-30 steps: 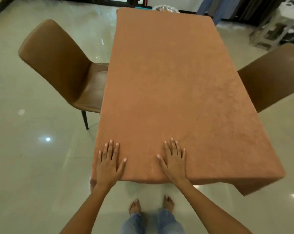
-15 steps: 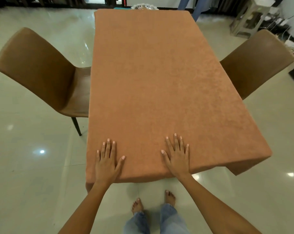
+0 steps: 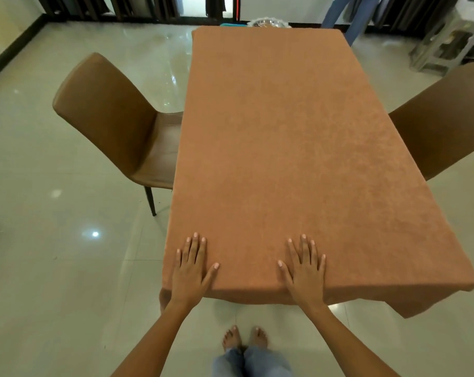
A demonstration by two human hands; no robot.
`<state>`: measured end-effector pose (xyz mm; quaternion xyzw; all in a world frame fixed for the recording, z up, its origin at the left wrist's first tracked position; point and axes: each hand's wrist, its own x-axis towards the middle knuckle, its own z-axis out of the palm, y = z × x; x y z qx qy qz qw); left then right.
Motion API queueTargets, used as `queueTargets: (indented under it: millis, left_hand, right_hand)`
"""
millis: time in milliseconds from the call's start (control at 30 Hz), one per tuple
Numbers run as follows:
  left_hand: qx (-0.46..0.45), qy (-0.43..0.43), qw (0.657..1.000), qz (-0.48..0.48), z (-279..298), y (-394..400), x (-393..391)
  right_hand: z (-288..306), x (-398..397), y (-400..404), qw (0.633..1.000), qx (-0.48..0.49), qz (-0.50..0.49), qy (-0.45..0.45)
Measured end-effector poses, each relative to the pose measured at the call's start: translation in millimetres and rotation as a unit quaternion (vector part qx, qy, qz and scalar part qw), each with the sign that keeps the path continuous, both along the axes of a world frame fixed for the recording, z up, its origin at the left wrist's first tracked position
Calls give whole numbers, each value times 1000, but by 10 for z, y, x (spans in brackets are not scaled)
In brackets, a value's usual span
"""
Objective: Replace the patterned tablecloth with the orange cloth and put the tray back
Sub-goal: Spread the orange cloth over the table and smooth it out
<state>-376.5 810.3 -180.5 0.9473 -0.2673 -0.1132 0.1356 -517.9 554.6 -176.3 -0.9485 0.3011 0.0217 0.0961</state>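
Note:
The orange cloth (image 3: 284, 148) covers the whole table and hangs over its near edge and right corner. My left hand (image 3: 192, 268) lies flat on the cloth near the near left corner, fingers spread. My right hand (image 3: 305, 270) lies flat on the cloth at the near edge, a forearm's length to the right, also spread. Neither hand holds anything. A silver tray (image 3: 267, 23) shows just beyond the table's far end, with a bit of teal thing (image 3: 227, 24) beside it. No patterned cloth is visible.
A brown chair (image 3: 108, 123) stands at the table's left side and another brown chair (image 3: 445, 115) at its right. A person's legs (image 3: 347, 20) stand past the far right corner. A pale stand (image 3: 445, 42) sits at the far right. Glossy tiled floor surrounds the table.
Both hands have stayed flat on the cloth at the near edge. The view has shifted, so the table sits further right in the frame.

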Motion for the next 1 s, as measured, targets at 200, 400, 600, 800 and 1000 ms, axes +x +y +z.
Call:
queueTargets:
  millis: [200, 400, 600, 800, 1000]
  left_hand:
    - [-6, -5, 1000, 7, 265, -140, 114]
    - [-75, -25, 996, -34, 410, -196, 373]
    - [-159, -74, 980, -93, 482, -47, 1084]
    - [-173, -110, 965, -163, 594, 325, 2244]
    - [-151, -119, 965, -177, 772, 549, 3248]
  right_hand:
    - [133, 212, 15, 997, 33, -33, -55]
    - [281, 782, 325, 991, 56, 43, -117]
    - [388, 1718, 781, 973, 47, 76, -214]
    - [381, 2821, 1243, 967, 54, -5, -248]
    - [371, 3765, 1504, 953, 109, -92, -267]
